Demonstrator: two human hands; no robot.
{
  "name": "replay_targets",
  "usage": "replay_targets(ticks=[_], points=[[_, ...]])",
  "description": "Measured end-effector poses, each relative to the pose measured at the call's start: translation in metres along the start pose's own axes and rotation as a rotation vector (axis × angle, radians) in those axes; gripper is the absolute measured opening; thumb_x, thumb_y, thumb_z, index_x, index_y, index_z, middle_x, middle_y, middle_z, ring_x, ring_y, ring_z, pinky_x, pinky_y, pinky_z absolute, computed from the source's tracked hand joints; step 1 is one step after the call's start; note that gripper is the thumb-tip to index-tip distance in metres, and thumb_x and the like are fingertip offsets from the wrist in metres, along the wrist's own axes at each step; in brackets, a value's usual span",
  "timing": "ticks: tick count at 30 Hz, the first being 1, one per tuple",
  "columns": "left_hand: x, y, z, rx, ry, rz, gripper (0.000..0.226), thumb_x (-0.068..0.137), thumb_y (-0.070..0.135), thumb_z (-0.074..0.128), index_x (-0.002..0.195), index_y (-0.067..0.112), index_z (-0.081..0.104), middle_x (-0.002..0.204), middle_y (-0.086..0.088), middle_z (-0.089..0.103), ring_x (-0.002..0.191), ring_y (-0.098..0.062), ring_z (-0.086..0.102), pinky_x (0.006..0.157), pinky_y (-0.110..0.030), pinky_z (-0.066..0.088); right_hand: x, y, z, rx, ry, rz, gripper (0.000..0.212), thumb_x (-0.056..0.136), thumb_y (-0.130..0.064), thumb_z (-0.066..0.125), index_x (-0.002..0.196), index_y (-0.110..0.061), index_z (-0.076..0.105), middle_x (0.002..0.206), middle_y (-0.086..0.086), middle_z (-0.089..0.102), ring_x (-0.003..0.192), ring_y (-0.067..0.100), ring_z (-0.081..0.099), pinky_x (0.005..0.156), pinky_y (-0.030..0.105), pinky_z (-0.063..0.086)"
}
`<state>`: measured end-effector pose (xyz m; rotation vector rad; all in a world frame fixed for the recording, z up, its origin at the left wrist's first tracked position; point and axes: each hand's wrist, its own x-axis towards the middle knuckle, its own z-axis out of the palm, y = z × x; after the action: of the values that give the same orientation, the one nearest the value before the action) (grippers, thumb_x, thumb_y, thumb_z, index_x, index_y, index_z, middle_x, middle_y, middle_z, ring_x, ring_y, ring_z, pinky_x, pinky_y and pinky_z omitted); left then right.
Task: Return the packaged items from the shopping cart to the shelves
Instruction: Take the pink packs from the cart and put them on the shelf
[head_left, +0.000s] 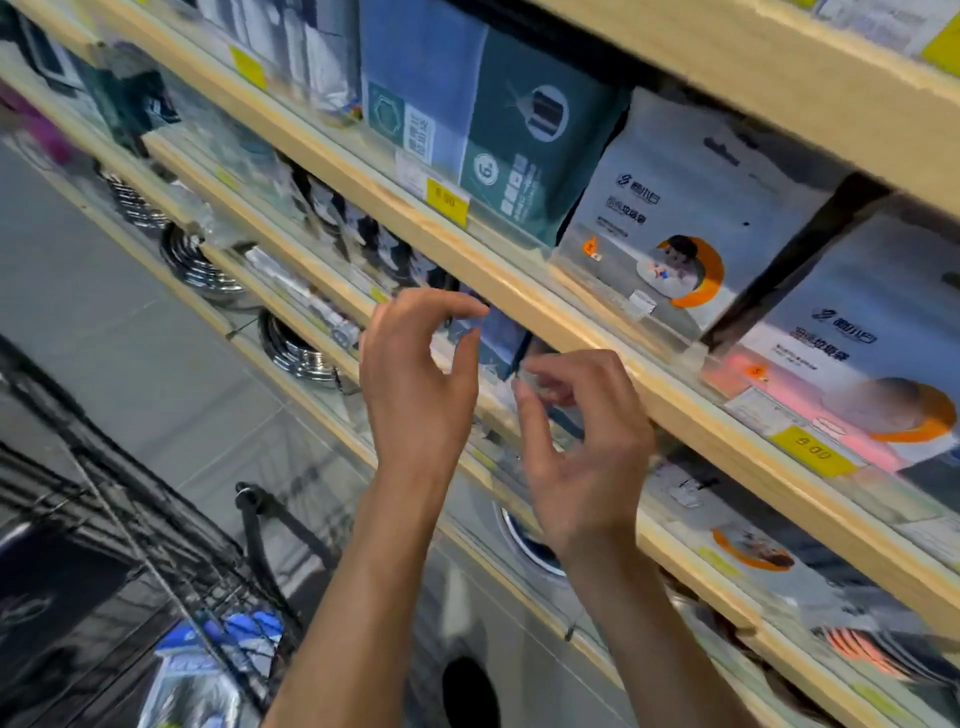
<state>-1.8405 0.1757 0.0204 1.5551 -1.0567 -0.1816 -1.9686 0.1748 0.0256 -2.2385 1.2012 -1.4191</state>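
Note:
A dark blue package stands on the second wooden shelf, half hidden under the edge of the shelf above. My left hand hovers just left of it with thumb and forefinger curled apart, holding nothing. My right hand is below and to the right of the package, its thumb and forefinger pinched on the package's clear lower corner. The black wire shopping cart is at the lower left, with blue and white packaged items lying in it.
The upper shelf holds teal and blue packs and grey bag packs behind yellow price tags. Metal pots sit on lower shelves at the left. Grey floor lies between cart and shelving.

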Motion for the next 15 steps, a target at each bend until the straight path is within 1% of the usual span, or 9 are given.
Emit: replay_targets(ticks=[2, 4, 5, 6, 8, 9, 10, 13, 15], points=[[-0.018, -0.020, -0.031, 0.019, 0.038, -0.086, 0.014, 0.085, 0.009, 0.068, 0.094, 0.020, 0.071, 0.095, 0.012, 0.068, 0.095, -0.009, 0.062, 0.094, -0.035, 0.048, -0.020, -0.021, 0.024, 0.117, -0.098, 0.029, 0.008, 0.089, -0.002, 0.070, 0.096, -0.003, 0.071, 0.089, 0.003, 0.063, 0.079, 0.013, 0.058, 0.073, 0.017, 0.046], [-0.040, -0.043, -0.066, 0.052, 0.083, -0.175, 0.015, 0.083, 0.006, 0.069, 0.092, 0.018, 0.071, 0.092, 0.010, 0.068, 0.092, -0.005, 0.062, 0.089, -0.013, 0.042, -0.043, -0.046, 0.048, 0.199, -0.206, 0.049, 0.007, 0.088, -0.001, 0.070, 0.093, -0.005, 0.071, 0.086, 0.000, 0.063, 0.076, 0.009, 0.057, 0.073, 0.018, 0.046], [-0.053, -0.055, -0.085, 0.068, 0.109, -0.223, 0.016, 0.082, 0.005, 0.069, 0.092, 0.018, 0.071, 0.092, 0.010, 0.069, 0.090, -0.002, 0.062, 0.086, -0.008, 0.040, -0.056, -0.058, 0.059, 0.232, -0.260, 0.052, 0.006, 0.087, -0.001, 0.070, 0.091, -0.006, 0.071, 0.085, -0.001, 0.064, 0.075, 0.008, 0.057, 0.073, 0.019, 0.046], [-0.069, -0.069, -0.106, 0.082, 0.141, -0.278, 0.017, 0.081, 0.005, 0.069, 0.092, 0.018, 0.071, 0.091, 0.010, 0.070, 0.088, -0.001, 0.063, 0.084, -0.011, 0.042, -0.072, -0.071, 0.071, 0.270, -0.327, 0.054, 0.006, 0.088, -0.001, 0.069, 0.089, -0.007, 0.070, 0.084, -0.002, 0.064, 0.074, 0.007, 0.057, 0.072, 0.018, 0.046], [-0.102, -0.095, -0.142, 0.090, 0.203, -0.379, 0.016, 0.080, 0.006, 0.069, 0.090, 0.018, 0.070, 0.088, 0.008, 0.070, 0.083, -0.007, 0.065, 0.084, -0.030, 0.052, -0.100, -0.093, 0.090, 0.330, -0.470, 0.056, 0.004, 0.089, -0.006, 0.067, 0.089, -0.009, 0.070, 0.085, -0.002, 0.065, 0.073, 0.006, 0.057, 0.070, 0.019, 0.047], [-0.122, -0.108, -0.161, 0.098, 0.235, -0.425, 0.016, 0.080, 0.005, 0.069, 0.088, 0.018, 0.070, 0.086, 0.006, 0.070, 0.081, -0.010, 0.065, 0.082, -0.036, 0.054, -0.118, -0.104, 0.098, 0.347, -0.541, 0.052, 0.004, 0.090, -0.008, 0.067, 0.089, -0.010, 0.070, 0.085, -0.003, 0.065, 0.074, 0.007, 0.057, 0.070, 0.022, 0.049], [-0.138, -0.118, -0.175, 0.110, 0.262, -0.463, 0.016, 0.079, 0.005, 0.069, 0.087, 0.018, 0.070, 0.085, 0.005, 0.070, 0.080, -0.012, 0.066, 0.081, -0.038, 0.054, -0.132, -0.112, 0.105, 0.353, -0.597, 0.041, 0.004, 0.090, -0.010, 0.067, 0.089, -0.011, 0.070, 0.086, -0.003, 0.065, 0.075, 0.008, 0.058, 0.071, 0.026, 0.050], [-0.197, -0.148, -0.220, 0.154, 0.386, -0.594, 0.016, 0.079, 0.003, 0.069, 0.088, 0.016, 0.072, 0.084, 0.005, 0.072, 0.078, -0.011, 0.066, 0.078, -0.032, 0.055, -0.185, -0.135, 0.127, 0.380, -0.775, 0.016, 0.004, 0.090, -0.014, 0.067, 0.090, -0.012, 0.070, 0.087, -0.003, 0.065, 0.079, 0.014, 0.061, 0.074, 0.037, 0.052], [-0.234, -0.163, -0.239, 0.160, 0.461, -0.655, 0.017, 0.079, 0.000, 0.068, 0.089, 0.013, 0.073, 0.082, 0.006, 0.071, 0.075, -0.006, 0.065, 0.074, -0.023, 0.053, -0.216, -0.139, 0.139, 0.368, -0.889, 0.004, 0.004, 0.089, -0.015, 0.066, 0.091, -0.016, 0.069, 0.089, -0.005, 0.065, 0.081, 0.012, 0.061, 0.076, 0.037, 0.053]])
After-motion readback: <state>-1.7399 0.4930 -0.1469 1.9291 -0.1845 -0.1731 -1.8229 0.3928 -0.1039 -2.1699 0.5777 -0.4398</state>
